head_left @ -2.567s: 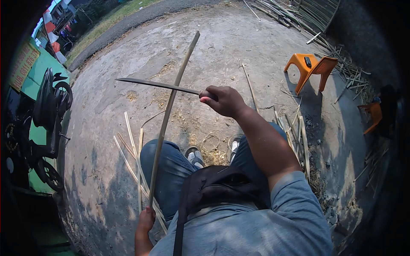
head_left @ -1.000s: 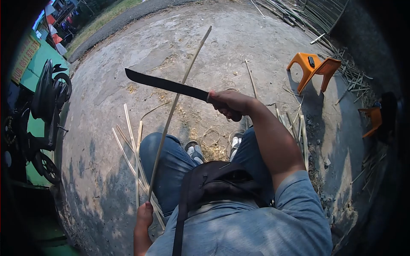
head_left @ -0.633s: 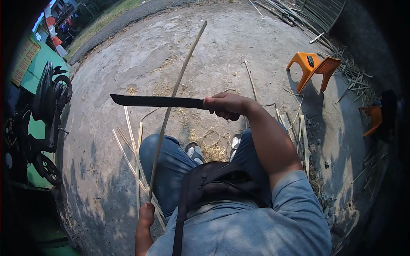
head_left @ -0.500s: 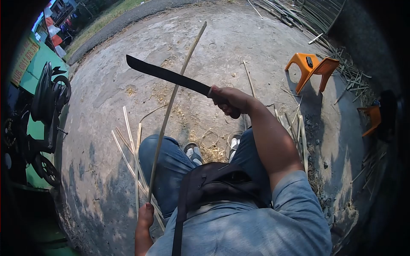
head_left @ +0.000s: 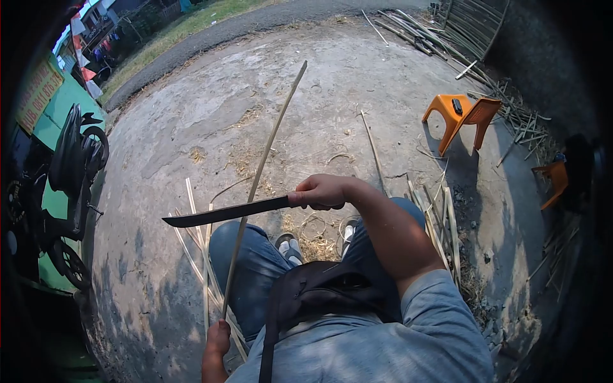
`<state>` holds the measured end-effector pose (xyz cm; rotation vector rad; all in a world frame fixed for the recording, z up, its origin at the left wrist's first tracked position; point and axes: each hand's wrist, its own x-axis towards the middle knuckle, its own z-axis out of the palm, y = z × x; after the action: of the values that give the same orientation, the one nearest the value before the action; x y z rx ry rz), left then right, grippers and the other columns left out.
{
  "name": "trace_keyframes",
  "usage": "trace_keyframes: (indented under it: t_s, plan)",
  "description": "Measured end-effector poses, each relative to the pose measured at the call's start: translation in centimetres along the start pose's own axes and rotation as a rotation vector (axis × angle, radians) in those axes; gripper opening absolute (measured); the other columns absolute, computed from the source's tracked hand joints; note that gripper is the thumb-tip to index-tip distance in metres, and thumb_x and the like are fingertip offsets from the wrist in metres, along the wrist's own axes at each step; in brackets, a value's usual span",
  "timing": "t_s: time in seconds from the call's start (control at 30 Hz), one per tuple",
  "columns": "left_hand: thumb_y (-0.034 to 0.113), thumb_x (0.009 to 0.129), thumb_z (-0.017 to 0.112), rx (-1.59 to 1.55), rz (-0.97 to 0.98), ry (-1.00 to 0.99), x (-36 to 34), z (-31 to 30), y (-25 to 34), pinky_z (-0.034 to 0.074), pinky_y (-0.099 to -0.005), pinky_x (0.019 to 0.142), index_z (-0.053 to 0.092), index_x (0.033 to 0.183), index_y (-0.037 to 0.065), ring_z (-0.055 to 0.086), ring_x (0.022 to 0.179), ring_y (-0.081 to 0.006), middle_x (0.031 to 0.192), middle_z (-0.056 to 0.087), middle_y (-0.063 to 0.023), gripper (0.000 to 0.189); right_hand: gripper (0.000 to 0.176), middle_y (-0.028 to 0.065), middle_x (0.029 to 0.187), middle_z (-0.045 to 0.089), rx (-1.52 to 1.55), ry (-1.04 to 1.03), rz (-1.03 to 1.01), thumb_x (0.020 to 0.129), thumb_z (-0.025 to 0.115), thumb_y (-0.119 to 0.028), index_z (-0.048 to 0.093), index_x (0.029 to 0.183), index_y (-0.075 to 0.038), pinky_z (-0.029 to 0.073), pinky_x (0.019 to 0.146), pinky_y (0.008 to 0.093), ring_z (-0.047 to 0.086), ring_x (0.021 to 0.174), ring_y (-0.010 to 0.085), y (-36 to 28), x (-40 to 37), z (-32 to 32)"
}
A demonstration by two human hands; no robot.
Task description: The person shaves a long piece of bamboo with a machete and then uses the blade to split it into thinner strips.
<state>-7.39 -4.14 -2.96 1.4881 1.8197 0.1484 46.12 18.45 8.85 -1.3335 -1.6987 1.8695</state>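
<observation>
1. Right hand (head_left: 319, 191): fingers closed round the handle of the machete (head_left: 223, 212), blade pointing left, nearly level.
2. Left hand (head_left: 218, 338): fingers closed on the lower end of the bamboo strip (head_left: 279, 127).
3. The strip slants up and away over the left knee (head_left: 252, 249); the blade crosses it there.

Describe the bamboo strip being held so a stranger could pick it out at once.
On the bare concrete yard, find the seated person's blue-jeaned knees. From the left hand low near them, the bamboo strip slants up and away, crossed by the machete in the right hand. Unlike the loose strips lying flat on the ground, it is lifted and gripped at its near end.
</observation>
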Motion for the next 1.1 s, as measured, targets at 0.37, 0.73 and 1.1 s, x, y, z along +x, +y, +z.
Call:
trace_keyframes:
  t_s: [0.37,0.73,1.1]
  plan:
    - [0.084,0.096,0.028,-0.13,0.022,-0.041,0.3,0.1,-0.6,0.039,-0.0398,0.06,0.052,0.069,0.003,0.048,0.063,-0.0187,0.062,0.048,-0.0047,0.089,0.062,0.0107,0.072,0.063,-0.299,0.623,-0.304,0.094,0.069,-0.063,0.069,0.093,-0.001,0.05,0.069,0.0412,0.062,0.07,0.0237,3.1,0.4,-2.6]
    - [0.083,0.098,0.032,-0.069,0.048,0.056,-0.3,-0.5,0.0,0.039,-0.0392,0.058,0.053,0.068,0.002,0.05,0.061,-0.0183,0.059,0.048,-0.005,0.088,0.041,0.0165,0.085,0.071,-0.872,0.546,-0.203,0.088,0.075,-0.052,0.067,0.092,-0.012,0.054,0.072,0.0517,0.071,0.085,0.0401,-0.7,0.0,0.7]
    - [0.084,0.097,0.028,-0.001,0.043,0.056,-0.2,-0.6,0.6,0.041,-0.041,0.059,0.052,0.068,0.002,0.053,0.06,-0.0211,0.06,0.05,-0.0071,0.09,0.037,0.0159,0.085,0.072,-0.806,0.683,-0.226,0.093,0.07,-0.049,0.069,0.092,-0.012,0.055,0.073,0.0511,0.07,0.085,0.0398,0.6,-0.8,-0.5]
